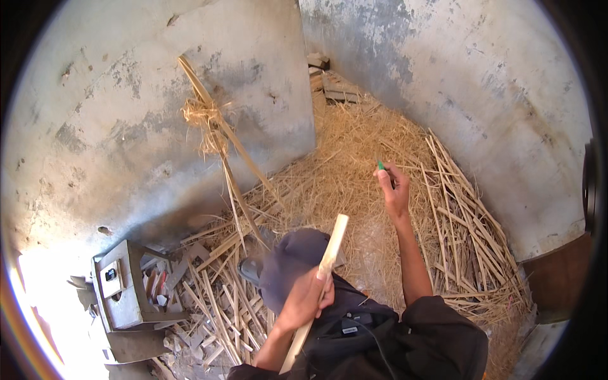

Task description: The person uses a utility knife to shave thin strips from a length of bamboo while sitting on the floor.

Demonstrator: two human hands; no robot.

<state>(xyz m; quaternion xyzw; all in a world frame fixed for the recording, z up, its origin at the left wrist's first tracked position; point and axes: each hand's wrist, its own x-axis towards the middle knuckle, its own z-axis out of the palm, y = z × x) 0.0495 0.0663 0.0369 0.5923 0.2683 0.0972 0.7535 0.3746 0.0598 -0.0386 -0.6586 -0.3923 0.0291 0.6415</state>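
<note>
My left hand [303,300] is closed round a flat, pale wooden strip [334,244], which slants across my lap with its upper end pointing forward. Raised away from the strip, my right hand [395,190] pinches a small green object [380,165] between thumb and fingers; its kind is too small to make out. Under and ahead of the right hand lies a thick heap of fine straw-coloured shavings [361,142]. My bent leg [288,256] in dark trousers is just beyond the left hand.
Tied poles [229,136] with a tuft of fibre lean by the left wall [126,95]. Long split sticks [472,234] are piled along the right wall, and more sticks [221,310] litter the floor at left. A worn wooden box [125,288] holding odds and ends stands lower left.
</note>
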